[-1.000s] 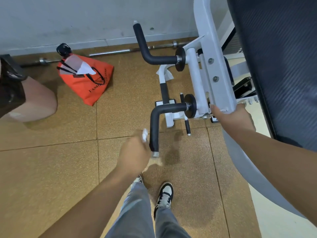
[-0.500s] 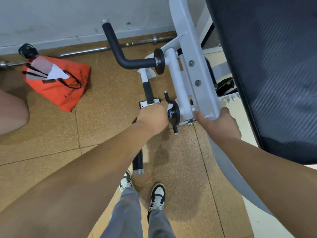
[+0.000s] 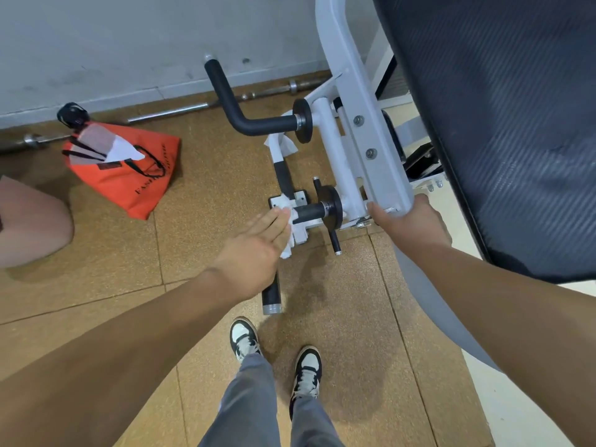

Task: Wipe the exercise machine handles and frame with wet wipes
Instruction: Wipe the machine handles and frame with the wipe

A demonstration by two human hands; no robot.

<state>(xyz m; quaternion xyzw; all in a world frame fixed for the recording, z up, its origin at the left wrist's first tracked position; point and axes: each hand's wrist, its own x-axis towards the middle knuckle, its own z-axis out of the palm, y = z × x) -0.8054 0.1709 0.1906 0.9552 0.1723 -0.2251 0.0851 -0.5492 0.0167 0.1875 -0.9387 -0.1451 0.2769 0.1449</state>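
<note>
At the lower handle bend: left hand (image 3: 254, 250) is pressing a white wet wipe (image 3: 288, 210) onto the black lower handle (image 3: 311, 211); fingers are lying straight and together, flat over the wipe.
Right hand (image 3: 409, 221): gripping the bottom end of the white frame (image 3: 364, 140), fingers curling round it.
Upper handle (image 3: 245, 121): sitting well apart, a second wipe (image 3: 280, 143) hanging just below.
Risk: the wipe is not being pinched, so it is probably going to slip off round the bend.
Risk: the frame may be swinging if the right grip loosens.
</note>
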